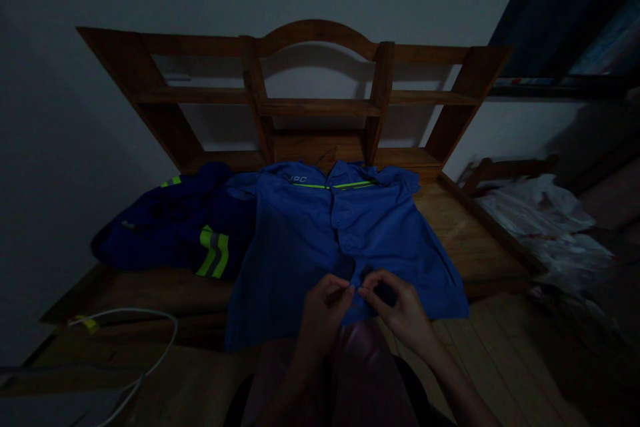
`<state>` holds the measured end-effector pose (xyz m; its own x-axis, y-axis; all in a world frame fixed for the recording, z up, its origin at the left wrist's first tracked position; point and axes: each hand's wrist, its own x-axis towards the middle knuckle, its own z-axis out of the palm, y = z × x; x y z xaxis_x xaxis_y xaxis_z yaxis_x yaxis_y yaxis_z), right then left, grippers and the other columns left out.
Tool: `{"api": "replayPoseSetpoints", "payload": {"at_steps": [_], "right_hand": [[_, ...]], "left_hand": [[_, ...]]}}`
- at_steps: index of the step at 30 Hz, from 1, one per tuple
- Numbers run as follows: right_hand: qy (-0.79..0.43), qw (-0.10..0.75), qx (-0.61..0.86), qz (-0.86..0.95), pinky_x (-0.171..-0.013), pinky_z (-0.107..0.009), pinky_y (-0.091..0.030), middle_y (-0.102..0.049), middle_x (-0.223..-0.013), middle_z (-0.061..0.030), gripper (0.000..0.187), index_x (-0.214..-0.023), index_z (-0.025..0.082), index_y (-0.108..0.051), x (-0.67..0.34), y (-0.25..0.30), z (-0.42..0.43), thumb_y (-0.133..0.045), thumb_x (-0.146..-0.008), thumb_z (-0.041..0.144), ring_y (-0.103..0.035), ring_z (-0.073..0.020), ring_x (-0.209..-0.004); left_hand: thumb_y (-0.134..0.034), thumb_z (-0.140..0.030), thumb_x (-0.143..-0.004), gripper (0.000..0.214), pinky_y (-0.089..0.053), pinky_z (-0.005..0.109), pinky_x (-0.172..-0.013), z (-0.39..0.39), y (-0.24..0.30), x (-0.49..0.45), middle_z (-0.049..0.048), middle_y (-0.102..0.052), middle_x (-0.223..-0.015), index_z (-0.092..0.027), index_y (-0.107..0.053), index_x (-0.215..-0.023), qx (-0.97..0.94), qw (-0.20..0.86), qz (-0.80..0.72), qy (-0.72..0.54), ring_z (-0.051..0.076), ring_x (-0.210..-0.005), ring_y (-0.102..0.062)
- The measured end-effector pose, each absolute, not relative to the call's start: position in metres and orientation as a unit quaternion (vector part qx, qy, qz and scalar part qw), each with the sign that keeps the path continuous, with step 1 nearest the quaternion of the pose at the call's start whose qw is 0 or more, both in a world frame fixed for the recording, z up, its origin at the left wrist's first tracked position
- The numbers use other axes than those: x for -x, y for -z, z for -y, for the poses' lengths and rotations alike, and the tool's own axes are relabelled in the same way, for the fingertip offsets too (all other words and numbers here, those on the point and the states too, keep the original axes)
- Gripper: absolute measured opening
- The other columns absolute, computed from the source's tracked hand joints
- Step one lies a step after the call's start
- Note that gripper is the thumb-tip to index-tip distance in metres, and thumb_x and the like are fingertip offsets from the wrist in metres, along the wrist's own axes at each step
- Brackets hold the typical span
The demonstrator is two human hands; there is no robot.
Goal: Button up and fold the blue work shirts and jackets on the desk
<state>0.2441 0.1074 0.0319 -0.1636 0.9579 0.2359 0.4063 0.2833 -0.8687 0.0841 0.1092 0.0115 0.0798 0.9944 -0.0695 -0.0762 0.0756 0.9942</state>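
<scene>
A blue work shirt (295,247) is spread out front side up, its collar pointing away from me and a yellow-green stripe across the chest. Its lower part hangs over the near edge of the wooden desk. My left hand (325,310) pinches the shirt's front opening low down near the hem. Close beside it, my right hand (400,310) pinches the other side of the opening, with the fingertips of both hands almost touching. Dim light hides the small detail between my fingers, so I cannot make out a button there.
Dark blue clothing (175,220) with reflective bands lies bunched on the left of the desk (450,227). A wooden shelf unit (320,107) stands at the back. At the lower left runs a white cable (170,340). Plastic bags (545,213) are at the right by a chair.
</scene>
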Motion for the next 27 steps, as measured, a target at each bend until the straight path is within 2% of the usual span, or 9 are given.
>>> {"api": "replayPoseSetpoints", "payload": {"at_steps": [10,16,22,27], "right_hand": [[-0.287,0.362,0.489,0.740,-0.079,-0.026,-0.040,-0.057,-0.088,-0.0018,0.010,-0.090,0.020,-0.054,-0.247,-0.044,-0.101,-0.046,-0.093,0.026,-0.055,-0.0149,-0.086],[-0.282,0.373,0.498,0.731,-0.079,-0.026,-0.040,-0.057,-0.089,-0.0020,0.010,-0.091,0.020,-0.054,-0.243,-0.042,-0.102,-0.045,-0.093,0.025,-0.055,-0.0149,-0.087],[-0.328,0.393,0.515,0.688,-0.076,-0.025,-0.040,-0.059,-0.086,-0.0011,0.013,-0.087,0.019,-0.056,-0.241,-0.040,-0.103,-0.048,-0.092,0.029,-0.056,-0.0144,-0.083],[-0.408,0.408,0.512,0.637,-0.068,-0.023,-0.042,-0.058,-0.078,-0.0008,0.021,-0.082,0.017,-0.057,-0.243,-0.031,-0.107,-0.053,-0.088,0.036,-0.055,-0.0137,-0.075]], "left_hand": [[-0.061,-0.027,-0.078,0.013,-0.048,0.021,-0.064,-0.107,-0.011,-0.089,0.0016,-0.065,-0.075,-0.016,-0.059,-0.083,-0.534,0.485,-0.499,-0.480,0.014,-0.072,-0.063],[-0.061,-0.025,-0.078,0.019,-0.049,0.024,-0.073,-0.107,-0.016,-0.088,0.0037,-0.066,-0.086,-0.018,-0.053,-0.093,-0.532,0.535,-0.446,-0.482,0.016,-0.083,-0.064],[-0.060,-0.019,-0.076,0.019,-0.049,0.023,-0.073,-0.107,-0.015,-0.091,0.0008,-0.062,-0.082,-0.019,-0.050,-0.093,-0.537,0.500,-0.459,-0.501,0.014,-0.081,-0.062],[-0.060,-0.021,-0.077,0.018,-0.049,0.024,-0.074,-0.106,-0.010,-0.091,0.0014,-0.062,-0.083,-0.019,-0.053,-0.093,-0.550,0.460,-0.485,-0.501,0.014,-0.082,-0.062]]}}
